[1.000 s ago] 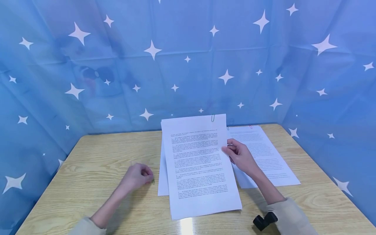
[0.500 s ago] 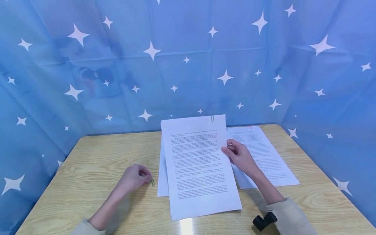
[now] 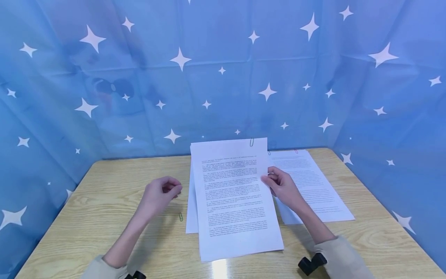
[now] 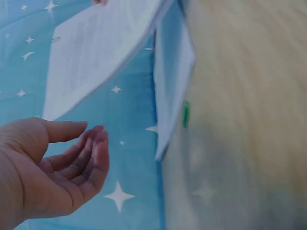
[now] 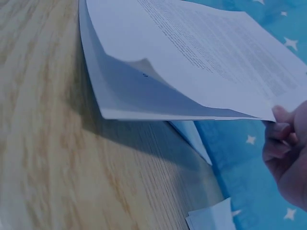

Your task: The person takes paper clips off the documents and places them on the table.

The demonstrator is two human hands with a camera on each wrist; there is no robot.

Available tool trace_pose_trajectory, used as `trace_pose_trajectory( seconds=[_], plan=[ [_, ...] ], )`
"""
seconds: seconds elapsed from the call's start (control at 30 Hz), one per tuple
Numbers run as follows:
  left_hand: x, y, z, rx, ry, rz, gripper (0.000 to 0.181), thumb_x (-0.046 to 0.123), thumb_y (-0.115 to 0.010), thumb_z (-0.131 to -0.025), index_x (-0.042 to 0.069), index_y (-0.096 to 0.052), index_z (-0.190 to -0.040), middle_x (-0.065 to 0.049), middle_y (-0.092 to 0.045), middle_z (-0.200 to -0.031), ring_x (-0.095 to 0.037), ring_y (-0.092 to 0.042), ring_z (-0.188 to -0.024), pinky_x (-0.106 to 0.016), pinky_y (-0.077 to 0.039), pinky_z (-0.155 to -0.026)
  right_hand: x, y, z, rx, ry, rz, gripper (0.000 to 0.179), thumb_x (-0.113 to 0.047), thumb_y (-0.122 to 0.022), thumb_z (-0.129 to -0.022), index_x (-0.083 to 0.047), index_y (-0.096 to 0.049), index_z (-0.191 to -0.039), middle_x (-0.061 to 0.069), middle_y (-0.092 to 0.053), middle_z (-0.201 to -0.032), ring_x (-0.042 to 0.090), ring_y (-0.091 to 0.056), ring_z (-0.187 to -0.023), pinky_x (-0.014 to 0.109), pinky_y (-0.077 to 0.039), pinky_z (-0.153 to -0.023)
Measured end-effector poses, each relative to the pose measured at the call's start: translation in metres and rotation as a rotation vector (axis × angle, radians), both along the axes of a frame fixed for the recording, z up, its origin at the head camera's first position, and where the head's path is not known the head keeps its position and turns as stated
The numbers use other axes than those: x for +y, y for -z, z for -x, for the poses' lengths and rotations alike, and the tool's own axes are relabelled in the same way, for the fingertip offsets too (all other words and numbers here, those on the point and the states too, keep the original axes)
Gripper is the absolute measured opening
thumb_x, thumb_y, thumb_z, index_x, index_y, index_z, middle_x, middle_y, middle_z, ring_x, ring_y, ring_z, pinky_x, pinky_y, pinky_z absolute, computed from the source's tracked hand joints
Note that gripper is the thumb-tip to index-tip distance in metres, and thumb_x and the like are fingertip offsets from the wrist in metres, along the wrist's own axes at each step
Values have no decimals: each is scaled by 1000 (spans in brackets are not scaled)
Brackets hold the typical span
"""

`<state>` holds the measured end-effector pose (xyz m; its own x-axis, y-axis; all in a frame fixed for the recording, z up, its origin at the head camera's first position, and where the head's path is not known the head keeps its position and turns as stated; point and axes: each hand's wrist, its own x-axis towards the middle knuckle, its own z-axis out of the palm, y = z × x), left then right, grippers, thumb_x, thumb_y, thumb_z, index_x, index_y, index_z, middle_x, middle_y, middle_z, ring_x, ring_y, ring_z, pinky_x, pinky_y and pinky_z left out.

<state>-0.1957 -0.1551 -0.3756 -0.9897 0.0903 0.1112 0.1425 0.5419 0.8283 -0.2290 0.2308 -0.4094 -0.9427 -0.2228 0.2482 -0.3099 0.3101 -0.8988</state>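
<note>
A stack of printed sheets (image 3: 233,201) stands raised off the table in the head view, a dark paper clip (image 3: 251,142) on its top edge. My right hand (image 3: 283,188) pinches the stack's right edge between thumb and fingers; the right wrist view shows the lower sheets (image 5: 139,96) parting at a corner. Left of the stack, my left hand (image 3: 162,195) hovers above the table with loosely curled fingers. Nothing shows between its thumb and fingertips (image 4: 100,139) in the left wrist view. A green paper clip (image 3: 180,217) lies on the table below that hand.
More white paper (image 3: 191,217) lies partly hidden behind the raised stack. At the right lies another printed stack (image 3: 313,190) with a pink clip (image 3: 296,151) on its top edge. A blue star-patterned curtain (image 3: 223,89) borders the wooden table (image 3: 115,190).
My left hand has come away from the green paper clip and risen upward, leaving the clip on the table. The right hand still holds the stack, which has barely shifted.
</note>
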Motion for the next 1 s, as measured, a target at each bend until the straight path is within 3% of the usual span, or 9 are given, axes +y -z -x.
trace_pose_trajectory(
  seconds=[0.17,0.4,0.57,1.0],
  plan=[
    [16,-10,3,91,22,-81,9,9,-68,-96,2,-71,-101,-8,-70,-86,-22,-68,-79,-26,-55,-71,-3,3,0,27,-17,20,13,-12,-60,-103,0,-57,-104,13,-49,-62,18,-40,-45,21,-31,-44],
    [41,-23,6,211,45,-146,7,9,-71,-95,4,-72,-100,-4,-69,-88,-19,-64,-79,-24,-53,-72,-5,6,0,30,-44,50,14,-11,-58,-104,3,-57,-105,16,-45,-61,9,-35,-45,21,-27,-43],
    [60,-32,11,293,53,-190,7,8,-71,-94,4,-72,-100,-5,-70,-89,-18,-62,-78,-23,-51,-69,-7,5,-2,33,-51,53,15,-11,-57,-104,4,-57,-106,13,-51,-63,9,-36,-45,21,-27,-43],
    [111,-48,21,389,165,-269,16,6,-70,-95,1,-72,-109,-6,-69,-89,-18,-62,-77,-25,-53,-70,-10,3,-3,36,-62,49,18,-8,-57,-103,6,-59,-115,19,-68,-81,8,-37,-44,20,-28,-42]
  ],
)
